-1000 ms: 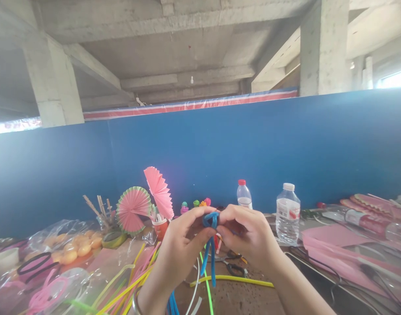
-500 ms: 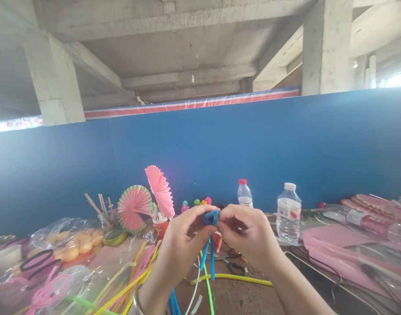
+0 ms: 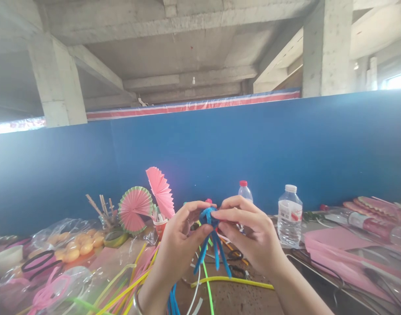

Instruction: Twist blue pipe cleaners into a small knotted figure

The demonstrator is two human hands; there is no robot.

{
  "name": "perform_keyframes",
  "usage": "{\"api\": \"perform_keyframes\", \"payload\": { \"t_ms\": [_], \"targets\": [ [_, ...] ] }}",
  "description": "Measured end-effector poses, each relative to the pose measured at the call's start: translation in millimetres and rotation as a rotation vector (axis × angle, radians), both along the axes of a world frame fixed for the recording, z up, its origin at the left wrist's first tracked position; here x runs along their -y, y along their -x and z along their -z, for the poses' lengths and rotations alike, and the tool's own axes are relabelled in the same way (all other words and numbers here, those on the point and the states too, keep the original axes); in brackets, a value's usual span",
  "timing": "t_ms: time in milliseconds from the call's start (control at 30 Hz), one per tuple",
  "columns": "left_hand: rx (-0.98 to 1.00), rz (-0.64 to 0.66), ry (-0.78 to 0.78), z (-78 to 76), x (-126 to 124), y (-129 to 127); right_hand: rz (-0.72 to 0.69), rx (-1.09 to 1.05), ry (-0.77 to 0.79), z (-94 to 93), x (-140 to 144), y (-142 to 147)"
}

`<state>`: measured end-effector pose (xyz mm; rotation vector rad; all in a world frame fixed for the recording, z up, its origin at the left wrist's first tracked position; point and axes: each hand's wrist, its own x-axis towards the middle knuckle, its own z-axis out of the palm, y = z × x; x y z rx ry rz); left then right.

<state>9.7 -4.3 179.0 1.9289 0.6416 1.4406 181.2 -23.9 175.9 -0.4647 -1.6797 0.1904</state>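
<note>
The left hand (image 3: pixel 180 245) and the right hand (image 3: pixel 249 238) are up in front of the person, above the tabletop (image 3: pixel 233 297), and both pinch the same fuzzy blue pipe cleaner bundle (image 3: pixel 209 218). The fingers and thumbs of each hand are curled in close on its twisted top knot, and three loose blue ends hang down and spread apart below. To do this twisting well, I think it helps to hold the knot tight with one hand and turn with the other, slowly, so the soft wire bends round and does not slip or poke. The blue stuff looks fluffy outside and bendy inside. Under the hands lie long thin bright sticks in yellow and green (image 3: pixel 134 280), smooth and straight. Farther left is a crinkly clear plastic bag of small round orange balls (image 3: pixel 72 247). Behind it stand two folded pink paper fans (image 3: pixel 144 201) with sharp pleats, the round one edged in green. To the right stands a clear plastic water bottle with a white cap (image 3: pixel 289 216), and a smaller bottle with a red cap (image 3: pixel 243 190) shows behind the fingers. Flat pink sheets (image 3: pixel 331 247) lie at the far right.
</note>
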Motion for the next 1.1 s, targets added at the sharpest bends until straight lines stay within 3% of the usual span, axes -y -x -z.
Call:
{"api": "perform_keyframes", "payload": {
  "t_ms": [167,367,567,867,1100],
  "targets": [
    [0.158,0.155,0.262,-0.4,-5,1,0.028,0.0,0.057,1.6,0,0],
    [0.252,0.305,0.346,2.1,-11,1,0.113,-0.011,0.05,2.7,-5,4],
    [0.191,0.236,0.34,3.5,-12,1,0.111,-0.004,0.012,4.0,-8,11],
    [0.082,0.175,0.281,1.4,-12,4,0.097,0.069,0.092,1.4,-6,4],
    [0.042,0.059,0.187,-1.3,-8,1,0.129,0.056,0.231,0.6,-6,3]
  ]
}}
